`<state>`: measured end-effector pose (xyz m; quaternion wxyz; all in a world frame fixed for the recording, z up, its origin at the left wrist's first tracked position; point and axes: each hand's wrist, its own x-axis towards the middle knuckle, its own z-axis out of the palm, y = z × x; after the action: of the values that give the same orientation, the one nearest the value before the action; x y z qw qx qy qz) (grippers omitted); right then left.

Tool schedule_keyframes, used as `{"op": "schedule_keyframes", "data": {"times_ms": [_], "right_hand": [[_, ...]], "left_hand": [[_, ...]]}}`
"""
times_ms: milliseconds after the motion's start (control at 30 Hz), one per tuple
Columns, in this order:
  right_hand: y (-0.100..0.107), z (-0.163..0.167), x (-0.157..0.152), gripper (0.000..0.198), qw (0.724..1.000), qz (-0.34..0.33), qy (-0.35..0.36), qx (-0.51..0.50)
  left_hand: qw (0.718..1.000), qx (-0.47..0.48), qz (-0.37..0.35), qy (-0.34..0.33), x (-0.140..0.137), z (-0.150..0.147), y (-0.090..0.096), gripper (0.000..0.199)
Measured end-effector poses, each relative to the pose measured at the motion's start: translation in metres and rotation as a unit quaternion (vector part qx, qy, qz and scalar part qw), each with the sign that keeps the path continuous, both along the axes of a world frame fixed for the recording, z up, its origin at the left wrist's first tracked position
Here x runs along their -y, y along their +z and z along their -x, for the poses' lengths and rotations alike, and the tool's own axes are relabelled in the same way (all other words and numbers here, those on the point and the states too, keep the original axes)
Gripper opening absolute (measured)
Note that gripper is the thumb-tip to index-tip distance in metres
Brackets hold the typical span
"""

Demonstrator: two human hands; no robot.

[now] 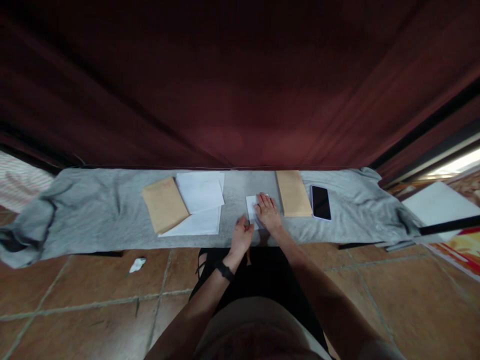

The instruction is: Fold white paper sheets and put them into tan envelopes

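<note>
A small folded white sheet of paper [250, 204] lies on the grey cloth in front of me. My right hand [267, 212] rests flat on it, fingers stretched out and covering much of its surface. Just beside the paper's near left edge is my left hand [242, 234], with a dark band on its wrist. Its fingers are loosely bent and the thumb stands apart, with nothing visible between them. To the right of the folded sheet lies a stack of brown envelopes [294, 194]. Larger white sheets [200, 192] lie to the left, partly under another brown envelope [165, 204].
The narrow bench is covered by a rumpled grey cloth [101, 210]. A phone [321, 202] lies right of the envelope stack. Dark red fabric [232, 115] hangs behind the bench. A crumpled white scrap [137, 264] is on the tiled floor [93, 285].
</note>
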<state>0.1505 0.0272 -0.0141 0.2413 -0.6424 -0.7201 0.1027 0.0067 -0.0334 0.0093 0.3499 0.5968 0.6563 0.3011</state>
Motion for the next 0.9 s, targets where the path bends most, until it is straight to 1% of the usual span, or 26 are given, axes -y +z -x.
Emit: {"op": "schedule_keyframes", "data": {"times_ms": [100, 167, 233, 300, 400, 433, 467, 500, 567, 600, 667, 733, 767, 833, 900], "right_hand": [[-0.001, 0.001, 0.005, 0.051, 1.0, -0.01, -0.009, -0.009], [0.001, 0.002, 0.007, 0.051, 1.0, -0.012, -0.009, -0.02], [0.003, 0.002, 0.007, 0.05, 0.999, -0.006, -0.008, -0.035], [0.007, 0.001, 0.007, 0.05, 0.997, 0.005, -0.011, -0.076], [0.012, -0.002, 0.008, 0.051, 0.982, 0.018, -0.04, -0.183], [0.014, -0.004, 0.01, 0.052, 0.973, 0.019, -0.058, -0.22], [0.016, -0.005, 0.011, 0.054, 0.962, 0.016, -0.078, -0.26], [0.017, -0.007, 0.013, 0.055, 0.95, 0.008, -0.098, -0.296], [0.021, -0.009, 0.019, 0.056, 0.923, -0.011, -0.133, -0.361], [0.023, -0.01, 0.023, 0.056, 0.912, -0.02, -0.145, -0.383], [0.025, -0.011, 0.032, 0.055, 0.909, -0.038, -0.157, -0.383], [0.027, -0.012, 0.042, 0.053, 0.924, -0.054, -0.144, -0.351], [0.027, -0.012, 0.046, 0.051, 0.936, -0.059, -0.121, -0.325], [0.027, -0.01, 0.054, 0.046, 0.96, -0.052, -0.057, -0.269], [0.027, -0.008, 0.06, 0.043, 0.974, -0.036, 0.008, -0.223]], "left_hand": [[0.999, 0.009, 0.023, 0.021, -0.015, -0.007, -0.004, 0.035], [0.999, 0.013, 0.026, 0.022, -0.018, -0.011, -0.005, 0.033], [1.0, 0.015, 0.024, 0.013, -0.017, -0.014, -0.003, 0.025], [1.0, 0.014, 0.017, 0.002, -0.016, -0.014, 0.005, 0.016], [1.0, -0.003, -0.007, 0.007, -0.019, -0.005, 0.026, 0.012], [0.999, -0.019, -0.027, 0.015, -0.02, 0.001, 0.034, 0.011], [0.995, -0.064, -0.077, 0.024, -0.022, 0.007, 0.042, 0.01], [0.984, -0.114, -0.138, 0.028, -0.022, 0.014, 0.049, 0.01], [0.95, -0.204, -0.236, -0.016, -0.021, 0.026, 0.058, 0.016], [0.931, -0.239, -0.268, -0.059, -0.018, 0.03, 0.059, 0.018], [0.898, -0.283, -0.295, -0.16, -0.009, 0.036, 0.054, 0.022], [0.878, -0.299, -0.291, -0.234, 0.002, 0.039, 0.041, 0.022], [0.873, -0.301, -0.286, -0.256, 0.007, 0.039, 0.032, 0.023], [0.873, -0.293, -0.278, -0.275, 0.015, 0.041, 0.016, 0.026], [0.875, -0.268, -0.278, -0.291, 0.02, 0.045, 0.004, 0.031]]}}
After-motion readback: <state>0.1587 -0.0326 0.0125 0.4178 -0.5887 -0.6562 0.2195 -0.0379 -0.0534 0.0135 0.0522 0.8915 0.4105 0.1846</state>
